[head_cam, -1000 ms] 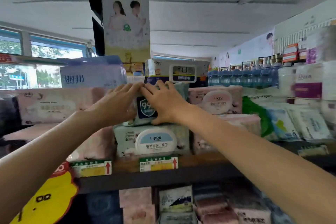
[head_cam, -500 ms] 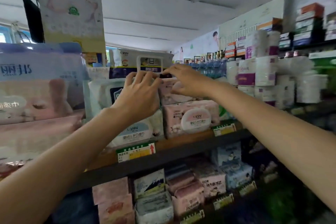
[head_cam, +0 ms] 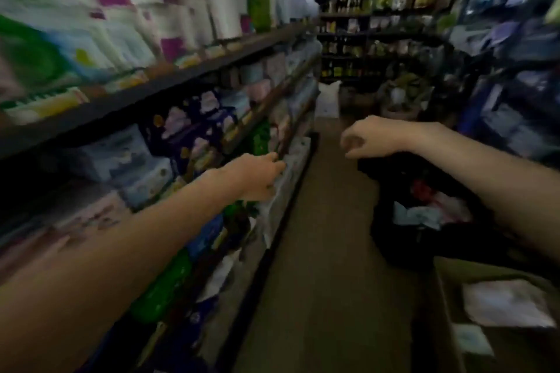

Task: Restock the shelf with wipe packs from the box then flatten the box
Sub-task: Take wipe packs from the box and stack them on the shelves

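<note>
The picture is blurred by motion. My left hand (head_cam: 257, 179) hangs in front of the shelf (head_cam: 127, 100) on the left, fingers loosely curled near a lower shelf rail, holding nothing. Over the aisle floats my right hand (head_cam: 368, 138), fingers loosely curled and empty. At the bottom right stands the brown cardboard box (head_cam: 485, 277), with a pale wipe pack (head_cam: 509, 303) lying inside. Wipe packs (head_cam: 127, 157) and tissue packs fill the shelf levels on the left.
A narrow brown aisle floor (head_cam: 318, 251) runs ahead between the shelves. A dark bag or basket (head_cam: 403, 191) with mixed items sits on the floor under my right forearm. More racks (head_cam: 515, 54) line the right side, and bottle shelves (head_cam: 342, 9) close the far end.
Both hands have left the wipe packs on the upper shelf and dropped lower, empty. The view has swung right and down, from the shelf face to the aisle and the box.
</note>
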### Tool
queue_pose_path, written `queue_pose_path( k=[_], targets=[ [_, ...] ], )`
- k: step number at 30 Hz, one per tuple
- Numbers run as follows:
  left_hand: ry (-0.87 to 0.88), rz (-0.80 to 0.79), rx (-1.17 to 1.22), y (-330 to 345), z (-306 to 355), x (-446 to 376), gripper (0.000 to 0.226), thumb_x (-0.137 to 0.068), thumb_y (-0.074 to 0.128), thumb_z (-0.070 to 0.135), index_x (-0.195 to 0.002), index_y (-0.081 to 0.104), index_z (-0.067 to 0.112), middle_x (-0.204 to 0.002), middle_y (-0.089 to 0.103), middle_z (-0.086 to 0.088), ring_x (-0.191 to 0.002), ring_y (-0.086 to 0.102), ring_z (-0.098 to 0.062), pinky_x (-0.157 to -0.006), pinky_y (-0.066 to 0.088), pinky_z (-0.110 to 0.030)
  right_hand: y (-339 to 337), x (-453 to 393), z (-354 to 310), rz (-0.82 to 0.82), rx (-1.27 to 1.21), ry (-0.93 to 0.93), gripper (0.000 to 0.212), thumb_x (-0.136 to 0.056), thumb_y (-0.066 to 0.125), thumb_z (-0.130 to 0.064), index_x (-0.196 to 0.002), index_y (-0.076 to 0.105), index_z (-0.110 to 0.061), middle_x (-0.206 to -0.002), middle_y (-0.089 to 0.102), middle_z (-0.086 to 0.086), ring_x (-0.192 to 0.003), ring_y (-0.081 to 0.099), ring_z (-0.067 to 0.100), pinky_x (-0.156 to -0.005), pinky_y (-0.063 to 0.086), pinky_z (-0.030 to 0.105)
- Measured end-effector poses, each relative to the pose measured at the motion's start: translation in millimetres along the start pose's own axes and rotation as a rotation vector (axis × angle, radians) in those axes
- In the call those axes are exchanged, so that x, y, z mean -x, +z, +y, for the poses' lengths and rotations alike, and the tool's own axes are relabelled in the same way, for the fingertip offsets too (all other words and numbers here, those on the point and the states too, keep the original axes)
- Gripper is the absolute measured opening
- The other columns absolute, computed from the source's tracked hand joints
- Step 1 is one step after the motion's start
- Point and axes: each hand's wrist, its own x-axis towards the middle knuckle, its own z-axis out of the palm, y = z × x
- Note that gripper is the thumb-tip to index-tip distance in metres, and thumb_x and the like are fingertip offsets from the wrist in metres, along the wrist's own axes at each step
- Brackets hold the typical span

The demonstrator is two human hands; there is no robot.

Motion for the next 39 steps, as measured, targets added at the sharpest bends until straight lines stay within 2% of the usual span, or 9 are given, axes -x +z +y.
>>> queue_pose_path(
  k=[5, 11, 13, 15, 18, 23, 29, 33, 39],
  targets=[
    [0.289, -0.01, 0.059, 1.1, 127.0, -107.5, 0.038, -0.094, 0.046, 0.022, -0.13, 0.042, 0.011, -0.131, 0.047, -0.01, -0.121, 0.049, -0.026, -0.092, 0.041, -0.031, 104.3, 77.5, 145.8, -0.15, -0.093, 0.35, 0.015, -0.092, 0.054, -0.022, -0.102, 0.064, -0.016, -0.105, 0.065, 0.006, -0.105, 0.061, 0.025, -0.078, 0.041, 0.025],
    [0.522, -0.139, 0.06, 39.5, 273.4, -235.2, 0.037, -0.09, 0.046, 0.018, -0.127, 0.045, 0.01, -0.129, 0.05, -0.011, -0.125, 0.047, -0.026, -0.1, 0.042, -0.039, 242.1, 140.0, 292.6, -0.324, -0.337, 0.501, 0.013, -0.094, 0.048, -0.017, -0.095, 0.061, -0.017, -0.092, 0.058, 0.004, -0.087, 0.056, 0.022, -0.073, 0.04, 0.024],
    [0.579, -0.224, 0.048, 56.6, 318.4, -278.1, 0.038, -0.09, 0.046, 0.019, -0.128, 0.044, 0.01, -0.13, 0.049, -0.011, -0.123, 0.049, -0.027, -0.099, 0.043, -0.043, 293.1, 147.3, 339.7, -0.331, -0.383, 0.584, 0.022, -0.091, 0.053, -0.022, -0.111, 0.061, -0.018, -0.11, 0.06, 0.006, -0.105, 0.055, 0.025, -0.091, 0.041, 0.032],
    [0.578, -0.264, 0.038, 74.3, 358.2, -317.5, 0.04, -0.092, 0.044, 0.021, -0.13, 0.042, 0.013, -0.132, 0.046, -0.009, -0.117, 0.053, -0.029, -0.095, 0.046, -0.042, 343.7, 150.0, 381.2, -0.414, -0.366, 0.586, 0.036, -0.092, 0.052, -0.023, -0.127, 0.052, -0.017, -0.129, 0.053, 0.004, -0.125, 0.044, 0.026, -0.11, 0.028, 0.042],
    [0.536, -0.318, 0.086, 101.7, 411.5, -364.4, 0.039, -0.094, 0.042, 0.024, -0.132, 0.041, 0.014, -0.133, 0.046, -0.008, -0.116, 0.053, -0.028, -0.089, 0.044, -0.035, 408.4, 151.2, 428.6, -0.52, -0.242, 0.55, 0.045, -0.093, 0.05, -0.024, -0.135, 0.04, -0.012, -0.143, 0.038, 0.012, -0.137, 0.028, 0.03, -0.117, 0.014, 0.043],
    [0.502, -0.402, 0.149, 145.9, 468.6, -413.4, 0.038, -0.094, 0.043, 0.024, -0.13, 0.04, 0.012, -0.132, 0.045, -0.011, -0.116, 0.052, -0.029, -0.091, 0.044, -0.038, 482.4, 131.3, 471.9, -0.512, 0.074, 0.501, 0.09, -0.084, 0.061, -0.041, -0.148, 0.006, -0.007, -0.155, 0.01, 0.015, -0.143, 0.012, 0.031, -0.117, 0.013, 0.045],
    [0.441, -0.444, 0.214, 179.4, 480.0, -445.7, 0.037, -0.092, 0.045, 0.021, -0.128, 0.043, 0.011, -0.13, 0.045, -0.011, -0.114, 0.053, -0.029, -0.089, 0.045, -0.037, 534.2, 72.1, 495.4, -0.466, 0.119, 0.482, 0.092, -0.075, 0.069, -0.042, -0.144, 0.017, -0.01, -0.144, 0.03, 0.016, -0.134, 0.029, 0.031, -0.11, 0.025, 0.043],
    [0.363, -0.468, 0.269, 193.1, 470.3, -456.5, 0.039, -0.092, 0.045, 0.016, -0.131, 0.042, 0.011, -0.133, 0.045, -0.01, -0.117, 0.051, -0.026, -0.089, 0.041, -0.031, 559.1, 61.2, 502.0, -0.495, 0.203, 0.44, 0.093, -0.078, 0.06, -0.053, -0.147, 0.01, -0.015, -0.144, 0.029, 0.017, -0.133, 0.03, 0.032, -0.112, 0.019, 0.05],
    [0.369, -0.437, 0.12, 193.6, 460.9, -459.2, 0.044, -0.091, 0.047, 0.021, -0.134, 0.038, 0.014, -0.134, 0.046, -0.011, -0.118, 0.051, -0.03, -0.095, 0.04, -0.038, 529.6, 63.0, 478.8, -0.489, 0.236, 0.386, 0.08, -0.078, 0.065, -0.043, -0.14, 0.024, -0.014, -0.135, 0.039, 0.013, -0.122, 0.04, 0.029, -0.101, 0.033, 0.044]
  ],
)
